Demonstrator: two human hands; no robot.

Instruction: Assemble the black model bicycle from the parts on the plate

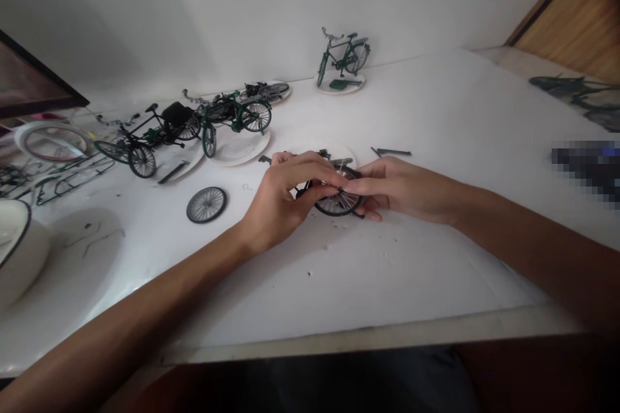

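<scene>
Between my two hands is a small model bicycle, partly hidden by my fingers, with a spoked black wheel (334,203) facing me. My left hand (290,190) reaches over it, thumb and forefinger pinched near the wheel's hub. From the other side, my right hand (392,190) grips the wheel's edge, its thumb at the hub and its other fingers behind. A paper plate (346,150) lies just behind my hands. One loose spoked wheel (206,204) rests flat on the table to the left.
Model bicycles (145,135) stand and lie among paper plates (242,150) at the left. A green model bicycle (343,55) stands at the back wall. A thin dark part (394,151) lies behind my right hand. A white basin (29,264) sits at the left edge.
</scene>
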